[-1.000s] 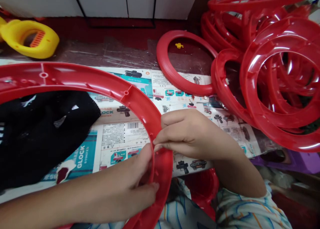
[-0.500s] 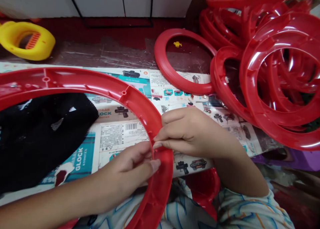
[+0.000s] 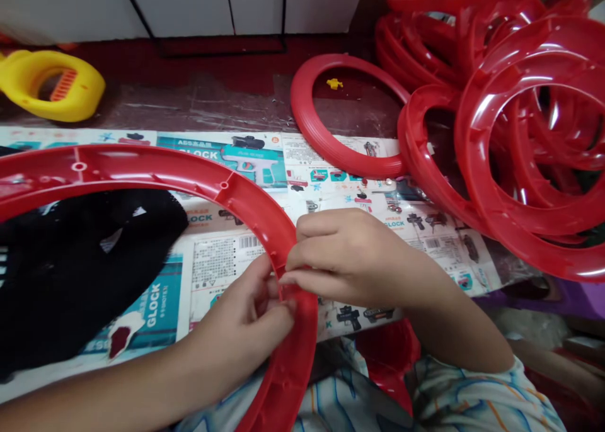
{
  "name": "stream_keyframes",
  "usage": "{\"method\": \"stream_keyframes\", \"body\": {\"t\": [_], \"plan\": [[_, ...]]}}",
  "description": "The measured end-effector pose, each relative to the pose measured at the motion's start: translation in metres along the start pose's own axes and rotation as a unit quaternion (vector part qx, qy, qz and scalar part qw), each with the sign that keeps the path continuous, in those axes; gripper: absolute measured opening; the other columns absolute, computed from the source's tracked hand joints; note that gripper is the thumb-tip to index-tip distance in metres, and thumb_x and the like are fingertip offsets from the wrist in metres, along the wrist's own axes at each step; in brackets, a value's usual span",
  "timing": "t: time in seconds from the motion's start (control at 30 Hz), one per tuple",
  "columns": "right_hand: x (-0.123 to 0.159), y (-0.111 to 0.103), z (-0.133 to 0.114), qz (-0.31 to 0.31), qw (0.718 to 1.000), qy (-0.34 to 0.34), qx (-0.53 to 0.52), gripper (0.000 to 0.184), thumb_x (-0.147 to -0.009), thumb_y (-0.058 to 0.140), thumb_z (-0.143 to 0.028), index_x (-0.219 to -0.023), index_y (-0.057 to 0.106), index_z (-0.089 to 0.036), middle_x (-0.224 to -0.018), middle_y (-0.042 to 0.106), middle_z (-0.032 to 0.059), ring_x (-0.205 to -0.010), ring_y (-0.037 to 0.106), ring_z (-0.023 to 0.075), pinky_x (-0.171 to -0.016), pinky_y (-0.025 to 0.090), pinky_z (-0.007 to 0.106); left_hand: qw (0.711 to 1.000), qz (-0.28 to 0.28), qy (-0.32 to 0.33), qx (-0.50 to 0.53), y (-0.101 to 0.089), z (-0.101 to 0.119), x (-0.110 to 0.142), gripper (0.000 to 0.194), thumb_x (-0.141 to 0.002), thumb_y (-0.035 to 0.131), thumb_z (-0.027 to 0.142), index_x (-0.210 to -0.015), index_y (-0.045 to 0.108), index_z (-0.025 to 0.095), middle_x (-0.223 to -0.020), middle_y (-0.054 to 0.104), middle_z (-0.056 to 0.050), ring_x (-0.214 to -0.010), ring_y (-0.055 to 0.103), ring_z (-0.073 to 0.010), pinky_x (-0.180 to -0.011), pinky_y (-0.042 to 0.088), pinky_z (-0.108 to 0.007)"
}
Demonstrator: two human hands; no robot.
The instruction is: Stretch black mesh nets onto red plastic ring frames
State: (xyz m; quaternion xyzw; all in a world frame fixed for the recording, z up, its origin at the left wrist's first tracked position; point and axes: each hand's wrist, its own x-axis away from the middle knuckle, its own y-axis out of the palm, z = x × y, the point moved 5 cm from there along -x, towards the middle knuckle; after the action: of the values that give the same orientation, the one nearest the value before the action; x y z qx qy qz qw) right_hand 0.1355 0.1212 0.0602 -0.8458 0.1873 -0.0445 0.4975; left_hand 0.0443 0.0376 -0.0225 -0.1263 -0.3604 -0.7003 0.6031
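Worktop [image 3: 227, 101] headcount, as far as I can get one. There's one large red plastic ring [image 3: 155, 167] being handled, ribbed hollow side facing up, near left of the scene and running out of view at the left and near edges. I count two crosswise ribs with a round boss on its far stretch. Both hands are on it: the left hand [image 3: 255, 315] is clamped on the inner rim with its thumb in the channel, and the right hand [image 3: 350, 255] has its fingertips bunched together on the ring's right side. Can't tell if anything small is pinched in there, or if the two actually touch, but they're right beside each other.

Through the opening you see one black fabric-looking piece [image 3: 89, 293] lying on printed packaging card [image 3: 217, 255]. Far left: one yellow plastic piece [image 3: 89, 92] with one orange ribbed insert [image 3: 65, 84]. Far middle: one smaller red ring [image 3: 314, 120], partly over the card, and one tiny yellow part [image 3: 334, 84] showing inside its opening. Right side is a heap of red rings [image 3: 472, 148], overlapping way too much to count. Far side has one black wire frame [image 3: 284, 16] in front of a white panel [image 3: 326, 4].
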Motion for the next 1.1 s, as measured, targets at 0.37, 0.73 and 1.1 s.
{"method": "stream_keyframes", "body": {"t": [0.37,0.73,1.1], "plan": [[0.002,-0.005,0.005,0.004,1.0,0.017,-0.009,0.018,-0.088,0.06,-0.02,-0.075,0.071,-0.014,-0.069,0.055,-0.001,-0.063,0.047,0.009,-0.058,0.032,0.023,0.995,-0.095,0.011,-0.022,0.005,-0.002,0.005,0.052,-0.077,0.059,0.015,-0.123,0.039,0.027,-0.094,0.065,-0.001,-0.074,0.065,-0.0151,-0.058,0.049,-0.022],[0.007,-0.007,-0.013,0.05,0.995,0.026,0.08,0.03,-0.089,0.059,-0.03,-0.061,0.057,-0.018,-0.06,0.042,-0.0032,-0.058,0.037,0.0102,-0.055,0.026,0.027,0.996,-0.019,0.009,-0.087,-0.001,-0.004,0.008,0.058,-0.074,0.058,0.019,-0.126,0.033,0.025,-0.072,0.053,0.005,-0.064,0.056,-0.0147,-0.053,0.042,-0.024],[0.005,0.002,-0.02,-0.012,0.992,0.006,0.128,0.03,-0.089,0.047,-0.012,-0.059,0.049,-0.019,-0.062,0.041,-0.0024,-0.059,0.031,0.0129,-0.055,0.023,0.031,0.996,-0.068,0.019,-0.051,0.001,-0.002,0.002,0.051,-0.075,0.054,0.011,-0.121,0.037,0.024,-0.073,0.052,0.006,-0.058,0.05,-0.0107,-0.053,0.038,-0.023]]}}
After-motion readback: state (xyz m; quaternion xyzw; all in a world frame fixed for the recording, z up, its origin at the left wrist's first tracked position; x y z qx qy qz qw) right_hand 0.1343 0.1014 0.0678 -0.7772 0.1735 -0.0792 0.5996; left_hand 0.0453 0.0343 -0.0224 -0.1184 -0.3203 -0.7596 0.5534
